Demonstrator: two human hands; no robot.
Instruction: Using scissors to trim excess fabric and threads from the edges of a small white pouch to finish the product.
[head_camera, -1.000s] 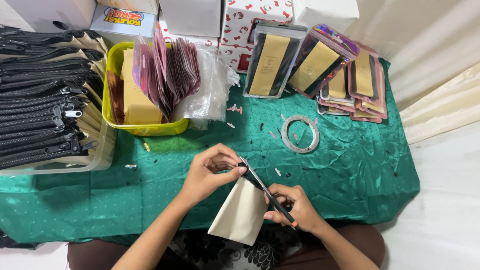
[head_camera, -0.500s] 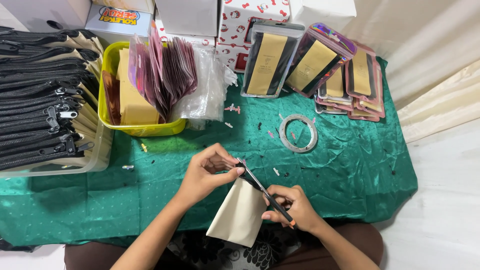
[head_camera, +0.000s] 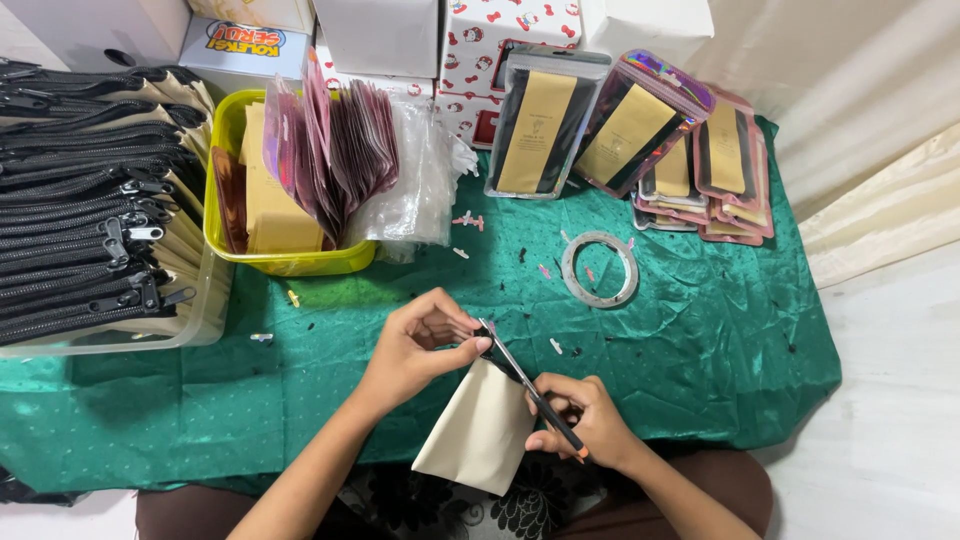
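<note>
Hands work mid-job: left hand (head_camera: 420, 345) pinches pouch (head_camera: 480, 430) top, right hand (head_camera: 585, 425) grips scissors (head_camera: 525, 385); stacked pouches (head_camera: 90, 230) wait far left.

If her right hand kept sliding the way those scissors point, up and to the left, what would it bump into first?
Most likely the left hand, pinching the top of the beige pouch right where the scissors in the right hand end. Depth is hard to judge.

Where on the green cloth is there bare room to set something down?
Bare green cloth lies right of the tape ring, and more sits below the zipper-pouch bin at lower left. The back edge is crowded: yellow tub, packaged pouches.
</note>
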